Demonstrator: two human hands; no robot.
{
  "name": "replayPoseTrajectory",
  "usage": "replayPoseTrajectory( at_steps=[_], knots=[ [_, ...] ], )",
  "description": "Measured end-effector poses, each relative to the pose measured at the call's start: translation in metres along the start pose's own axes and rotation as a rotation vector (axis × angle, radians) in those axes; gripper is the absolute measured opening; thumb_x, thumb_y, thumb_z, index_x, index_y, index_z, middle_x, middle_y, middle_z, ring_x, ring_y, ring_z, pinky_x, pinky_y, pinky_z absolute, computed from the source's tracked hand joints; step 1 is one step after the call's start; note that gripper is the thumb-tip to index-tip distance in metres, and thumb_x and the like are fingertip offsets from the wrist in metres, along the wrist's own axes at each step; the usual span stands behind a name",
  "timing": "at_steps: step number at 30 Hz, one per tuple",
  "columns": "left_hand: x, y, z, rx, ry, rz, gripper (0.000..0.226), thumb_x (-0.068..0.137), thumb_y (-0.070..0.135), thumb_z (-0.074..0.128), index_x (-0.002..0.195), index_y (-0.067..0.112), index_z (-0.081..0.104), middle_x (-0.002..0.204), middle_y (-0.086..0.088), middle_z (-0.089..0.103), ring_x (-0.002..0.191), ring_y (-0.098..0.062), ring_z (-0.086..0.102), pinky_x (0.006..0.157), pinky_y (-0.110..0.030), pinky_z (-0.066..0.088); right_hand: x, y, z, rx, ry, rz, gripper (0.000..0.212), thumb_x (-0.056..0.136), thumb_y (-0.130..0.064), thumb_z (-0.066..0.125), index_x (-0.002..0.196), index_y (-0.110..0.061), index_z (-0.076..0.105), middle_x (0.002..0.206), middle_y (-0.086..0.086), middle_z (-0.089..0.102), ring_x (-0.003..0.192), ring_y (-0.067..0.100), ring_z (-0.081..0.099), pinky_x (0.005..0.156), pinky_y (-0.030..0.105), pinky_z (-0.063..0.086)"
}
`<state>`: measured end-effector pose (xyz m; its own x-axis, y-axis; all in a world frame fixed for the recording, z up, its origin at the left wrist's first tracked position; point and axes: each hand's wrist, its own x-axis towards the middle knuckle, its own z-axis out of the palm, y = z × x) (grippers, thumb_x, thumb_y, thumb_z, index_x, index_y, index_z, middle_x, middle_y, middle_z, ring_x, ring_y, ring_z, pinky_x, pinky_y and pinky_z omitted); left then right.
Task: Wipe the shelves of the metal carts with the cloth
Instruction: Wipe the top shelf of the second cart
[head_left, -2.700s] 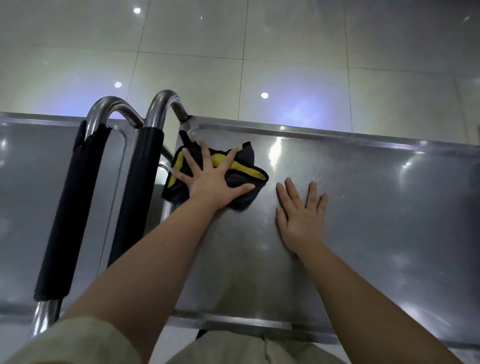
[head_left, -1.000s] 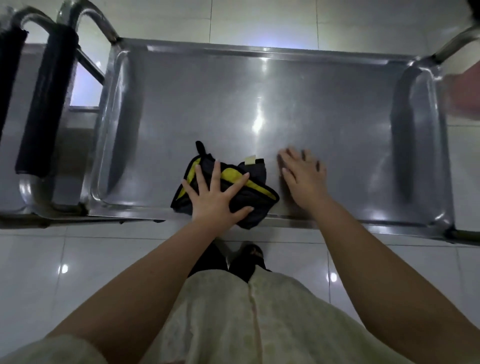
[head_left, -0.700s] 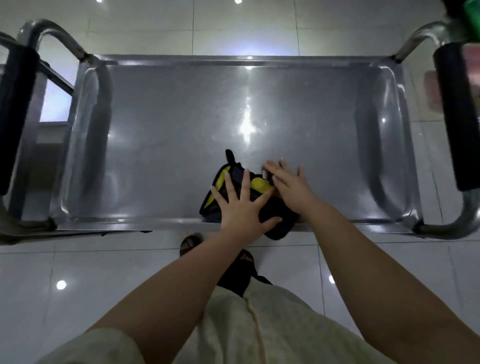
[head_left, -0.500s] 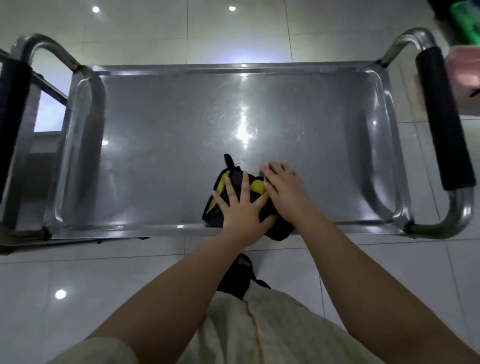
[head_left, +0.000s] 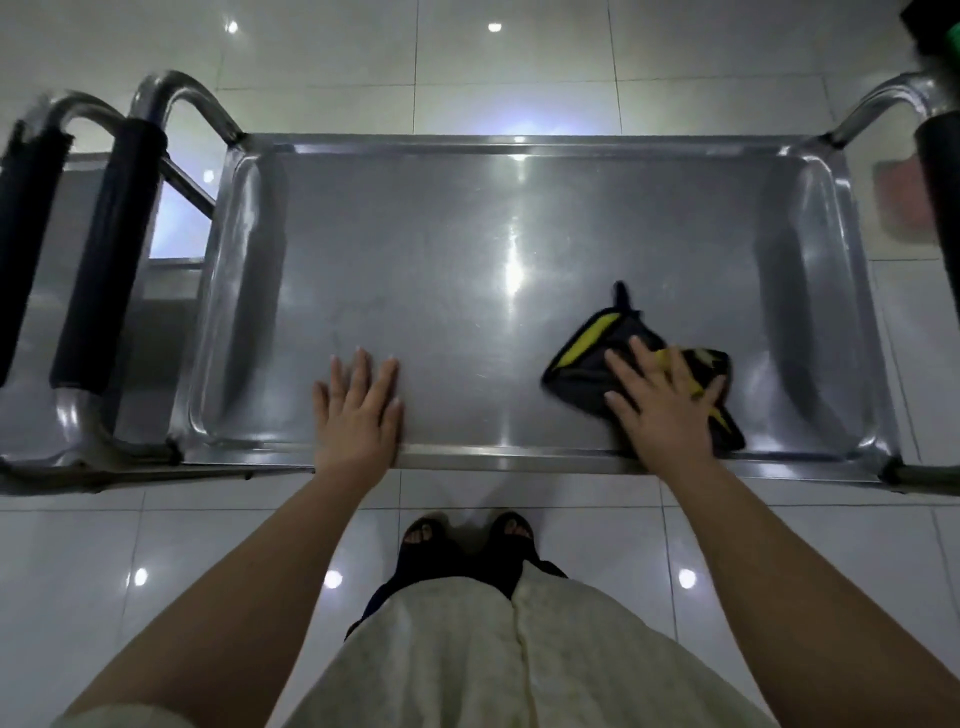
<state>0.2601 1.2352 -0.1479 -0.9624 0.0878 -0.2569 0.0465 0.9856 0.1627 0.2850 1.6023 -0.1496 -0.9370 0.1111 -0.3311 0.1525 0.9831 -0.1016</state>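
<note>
Top shelf (head_left: 467, 249) of the near metal cart fills the view. A second cart (head_left: 104, 249) is butted against its left end. The cloth (head_left: 582, 364), black and yellow, lies front-right on the shelf, near the front rim. The right hand (head_left: 662, 410) is flat on it with fingers spread. The left hand (head_left: 358, 415) is flat on bare steel left of centre, well apart from the right and gripping nothing.

To do the step well: keep the palm load even, overlap the strokes, run into the right-end curve and corners, and use the left hand to steady the cart.

Change from 0.5 s ago: both hands were on the cloth at front-centre. The cloth is now under the right hand only and has moved right.
</note>
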Motion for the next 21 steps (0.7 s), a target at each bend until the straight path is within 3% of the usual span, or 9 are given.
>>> replayPoseTrajectory(
  at_steps=[3,6,9,13,17,21],
  knots=[
    [0.007,-0.050,-0.008,0.038,0.030,-0.078,0.062,0.094,0.054,0.008,0.152,0.035,0.012,0.162,-0.001,0.002,0.147,-0.025,-0.011,0.115,-0.043,-0.017,-0.001,0.011,-0.007,0.111,0.033,0.323,0.051,0.098,-0.057,0.024,0.149,-0.050,0.017,0.161,-0.016,0.002,0.148,0.024,0.000,0.108,0.073,-0.002],
    [0.008,-0.074,-0.008,0.017,0.035,-0.059,0.062,0.095,0.052,0.010,0.153,0.031,0.014,0.162,-0.003,0.004,0.148,-0.025,-0.009,0.117,-0.046,-0.015,-0.006,-0.033,-0.004,0.165,0.048,0.429,0.049,0.100,-0.055,0.021,0.148,-0.050,0.015,0.161,-0.015,0.005,0.145,0.029,0.006,0.109,0.069,0.002],
    [0.005,-0.080,-0.007,-0.108,0.060,-0.020,0.061,0.094,0.043,0.019,0.151,0.022,0.024,0.160,-0.008,0.013,0.148,-0.029,-0.001,0.118,-0.047,-0.008,-0.016,-0.108,0.007,0.108,0.070,0.285,0.050,0.099,-0.056,0.021,0.148,-0.051,0.015,0.161,-0.012,0.007,0.139,0.032,0.016,0.108,0.061,0.014],
    [0.005,-0.088,-0.010,-0.333,0.095,0.001,0.057,0.094,0.027,0.030,0.149,0.012,0.028,0.159,-0.013,0.017,0.148,-0.029,0.000,0.119,-0.048,-0.003,-0.031,-0.219,0.034,0.045,0.040,-0.005,0.050,0.096,-0.057,0.021,0.146,-0.051,0.021,0.160,-0.010,0.015,0.136,0.032,0.018,0.102,0.056,0.016],
    [-0.004,-0.104,-0.029,-0.748,0.183,-0.064,0.046,0.101,0.014,0.034,0.147,0.019,0.030,0.161,-0.002,0.010,0.148,-0.015,-0.004,0.120,-0.042,0.010,-0.040,-0.299,0.045,0.035,-0.011,-0.202,0.051,0.094,-0.056,0.023,0.139,-0.046,0.043,0.153,-0.006,0.037,0.132,0.034,0.033,0.100,0.060,0.028],
    [-0.016,-0.141,-0.062,-0.786,0.231,-0.239,0.043,0.103,0.016,0.033,0.143,0.033,0.034,0.158,0.001,0.022,0.142,-0.009,0.024,0.111,-0.028,0.028,-0.040,-0.362,0.044,0.042,-0.051,-0.350,0.047,0.097,-0.055,0.026,0.140,-0.047,0.040,0.157,-0.007,0.028,0.137,0.037,0.027,0.104,0.063,0.019]
  ],
)
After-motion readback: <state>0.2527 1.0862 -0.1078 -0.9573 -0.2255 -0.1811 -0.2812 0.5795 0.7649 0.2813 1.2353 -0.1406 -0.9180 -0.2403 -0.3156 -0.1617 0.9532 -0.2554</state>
